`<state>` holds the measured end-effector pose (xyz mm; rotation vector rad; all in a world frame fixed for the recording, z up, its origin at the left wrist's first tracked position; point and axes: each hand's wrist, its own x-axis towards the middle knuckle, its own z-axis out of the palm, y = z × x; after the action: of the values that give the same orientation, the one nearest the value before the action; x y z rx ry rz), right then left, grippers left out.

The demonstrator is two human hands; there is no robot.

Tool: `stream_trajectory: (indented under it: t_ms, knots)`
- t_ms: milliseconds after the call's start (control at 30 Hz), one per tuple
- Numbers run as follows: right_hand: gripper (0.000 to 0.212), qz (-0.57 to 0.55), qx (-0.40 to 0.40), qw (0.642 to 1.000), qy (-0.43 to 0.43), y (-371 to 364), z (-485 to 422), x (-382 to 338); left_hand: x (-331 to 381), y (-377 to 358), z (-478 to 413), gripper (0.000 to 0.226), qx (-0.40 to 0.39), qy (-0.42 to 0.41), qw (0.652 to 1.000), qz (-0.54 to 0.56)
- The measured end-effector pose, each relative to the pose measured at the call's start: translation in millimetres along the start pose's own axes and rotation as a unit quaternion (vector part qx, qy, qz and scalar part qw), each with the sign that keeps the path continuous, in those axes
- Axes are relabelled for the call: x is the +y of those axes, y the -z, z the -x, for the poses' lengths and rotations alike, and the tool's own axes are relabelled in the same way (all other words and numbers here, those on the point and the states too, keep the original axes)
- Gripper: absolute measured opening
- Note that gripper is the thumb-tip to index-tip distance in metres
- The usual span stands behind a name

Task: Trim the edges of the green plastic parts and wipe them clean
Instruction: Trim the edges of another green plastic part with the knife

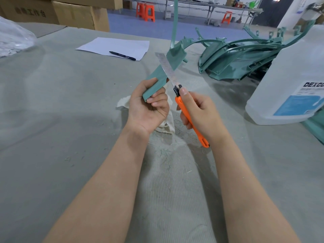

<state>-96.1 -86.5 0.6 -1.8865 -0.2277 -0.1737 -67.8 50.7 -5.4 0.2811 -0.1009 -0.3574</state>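
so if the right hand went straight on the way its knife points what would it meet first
The green plastic part held by the left hand: the orange knife in the right hand aims up-left and its blade lies across it, though depth is hard to judge.

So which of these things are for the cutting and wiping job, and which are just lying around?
For the job: green plastic part in the left hand, orange utility knife in the right hand, pile of green parts, white cloth, probably the clear jug.
Just lying about: paper sheet, black pen, cardboard boxes, orange stools.
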Motion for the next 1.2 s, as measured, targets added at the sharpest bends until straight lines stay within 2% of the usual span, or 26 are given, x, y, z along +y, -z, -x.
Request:
stream_trajectory:
  t_ms: [433,633,767,833,1000,1200]
  knots:
    - [0.042,-0.011,-0.026,1.0,0.006,-1,1,-2,0,-1,0,0.025,0.0,-0.009,0.999,0.045]
    - [0.042,-0.014,-0.029,0.999,0.008,-1,1,-2,-1,-7,3,0.007,0.0,-0.005,0.998,0.057]
    - [0.043,-0.017,-0.034,0.999,0.016,-1,1,-1,-1,-7,4,0.011,0.007,-0.003,0.998,0.056]
    - [0.044,-0.016,-0.039,0.999,0.018,-1,1,-1,-2,-8,4,0.006,0.005,-0.003,0.998,0.056]
    - [0.045,-0.017,-0.045,0.999,0.023,0,1,1,-1,-5,3,0.027,-0.001,-0.007,0.998,0.063]
    - [0.041,0.019,-0.104,0.994,0.042,-10,1,5,0,-3,-1,0.031,0.048,-0.045,0.996,0.056]
